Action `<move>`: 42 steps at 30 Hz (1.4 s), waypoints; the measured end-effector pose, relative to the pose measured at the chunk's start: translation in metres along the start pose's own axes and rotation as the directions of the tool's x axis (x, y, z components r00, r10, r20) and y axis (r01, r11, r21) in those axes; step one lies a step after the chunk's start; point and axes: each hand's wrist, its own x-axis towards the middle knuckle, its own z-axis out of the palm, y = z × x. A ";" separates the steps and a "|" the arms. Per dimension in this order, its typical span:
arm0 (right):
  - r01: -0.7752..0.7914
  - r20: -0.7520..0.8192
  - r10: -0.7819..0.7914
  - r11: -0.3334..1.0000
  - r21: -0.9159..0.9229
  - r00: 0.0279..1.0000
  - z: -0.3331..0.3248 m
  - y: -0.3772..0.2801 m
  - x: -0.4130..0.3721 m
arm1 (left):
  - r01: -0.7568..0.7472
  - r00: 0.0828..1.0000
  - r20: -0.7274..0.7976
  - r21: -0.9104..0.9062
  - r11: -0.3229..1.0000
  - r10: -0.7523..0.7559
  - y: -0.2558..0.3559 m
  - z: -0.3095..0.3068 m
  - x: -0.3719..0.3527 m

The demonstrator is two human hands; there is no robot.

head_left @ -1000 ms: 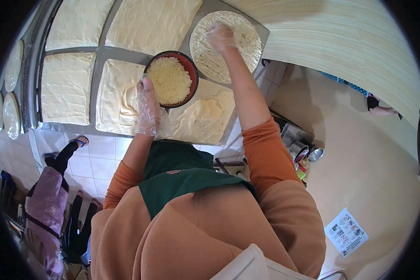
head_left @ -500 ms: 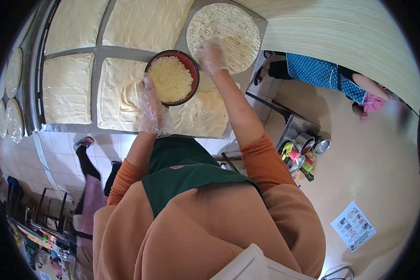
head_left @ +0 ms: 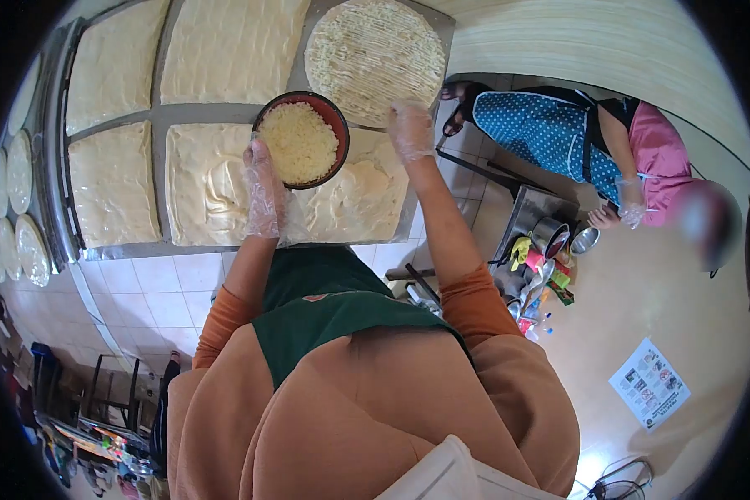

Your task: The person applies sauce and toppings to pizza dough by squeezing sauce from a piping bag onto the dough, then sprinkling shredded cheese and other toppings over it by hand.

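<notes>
My left hand [head_left: 264,190], in a clear plastic glove, grips the near-left rim of a dark bowl [head_left: 342,143] with a red inside. Pale yellow shreds that look like grated cheese [head_left: 298,143] fill it. The bowl is held above two cream-covered rectangular sheets [head_left: 196,158]. Also gloved, my right hand [head_left: 412,132] is at the lower right edge of a round flat base [head_left: 375,58], with its fingers curled together; whatever they hold is hidden. Piped cream lines and scattered shreds cover that round base.
More cream-topped sheets [head_left: 112,67] lie on the metal table [head_left: 160,237]. Wrapped flat rounds [head_left: 32,250] sit at far left. A co-worker in a dotted apron [head_left: 532,133] is at the right, near a small table with pots [head_left: 550,237]. A printed sheet [head_left: 650,385] is at lower right.
My right hand has moved right and down, from over the round base to its lower right edge. The view has shifted, and more of the co-worker shows. My left hand still holds the bowl.
</notes>
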 end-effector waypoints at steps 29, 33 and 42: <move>-0.356 0.267 0.241 0.506 0.785 0.933 -0.061 -0.015 0.065 | -0.121 0.991 -0.027 0.283 0.951 0.134 0.018 0.059 0.024; -0.394 0.169 0.361 0.758 0.520 0.917 -0.065 0.025 0.122 | -0.111 0.991 -0.058 0.152 0.982 0.121 -0.001 0.031 0.035; -0.190 0.127 0.154 0.916 0.354 0.980 -0.039 0.007 0.173 | -0.087 0.996 -0.013 0.064 0.994 0.088 0.009 0.018 0.026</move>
